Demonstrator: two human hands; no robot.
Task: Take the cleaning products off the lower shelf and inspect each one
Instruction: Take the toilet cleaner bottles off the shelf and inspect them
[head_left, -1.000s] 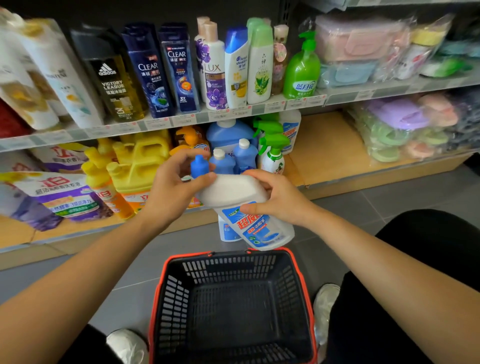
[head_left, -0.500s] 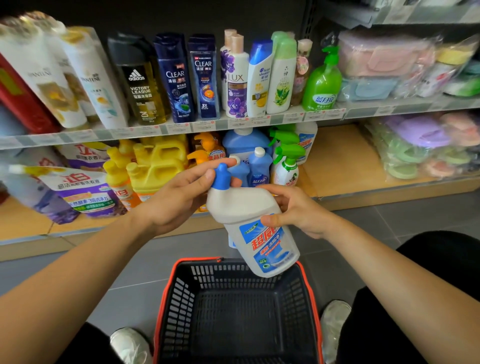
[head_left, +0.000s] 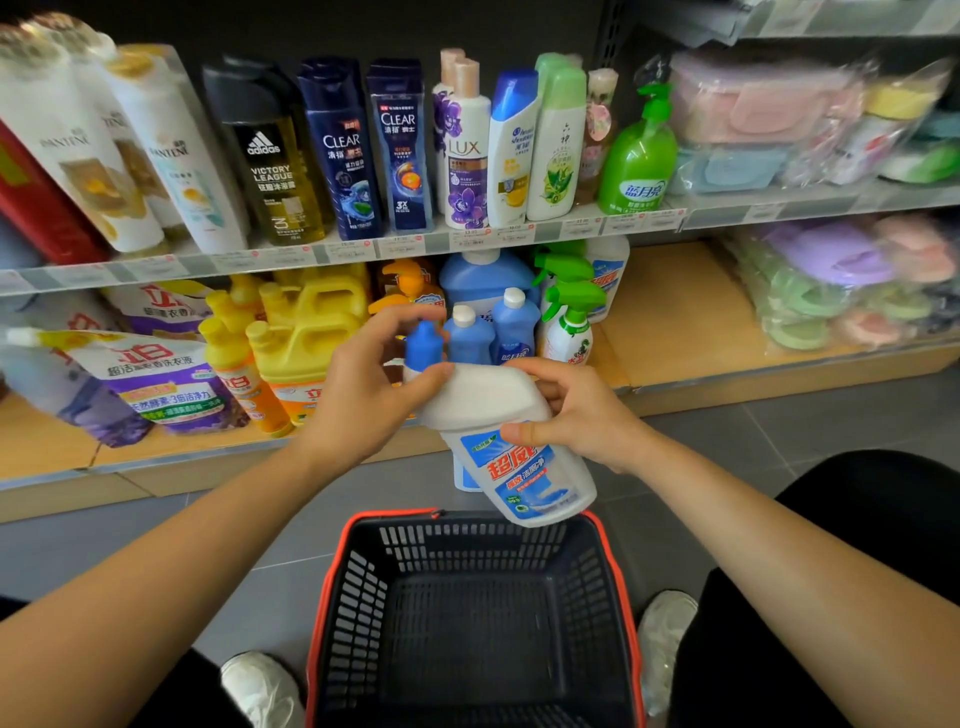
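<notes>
A white cleaner bottle (head_left: 498, 415) with a blue cap and a blue and red label tilts in front of the lower shelf (head_left: 675, 312), above the basket. My right hand (head_left: 576, 410) grips its body from the right, thumb across the label. My left hand (head_left: 363, 389) holds its neck and shoulder, thumb on the white shoulder, fingers curled around the blue cap. On the lower shelf stand blue bottles (head_left: 514, 325), green-topped spray bottles (head_left: 569, 322), yellow jugs (head_left: 306, 332) and detergent pouches (head_left: 156, 379).
A black basket with a red rim (head_left: 332, 571) sits on the grey floor between my white shoes. The upper shelf (head_left: 363, 249) carries shampoo and body-wash bottles. Bagged coloured items fill the shelves at right. A second white bottle stands on the floor behind the held one.
The bottle has tipped a little and shifted in view with the camera. My left hand's thumb has slid down from the blue cap onto the white shoulder. My right hand keeps its grip.
</notes>
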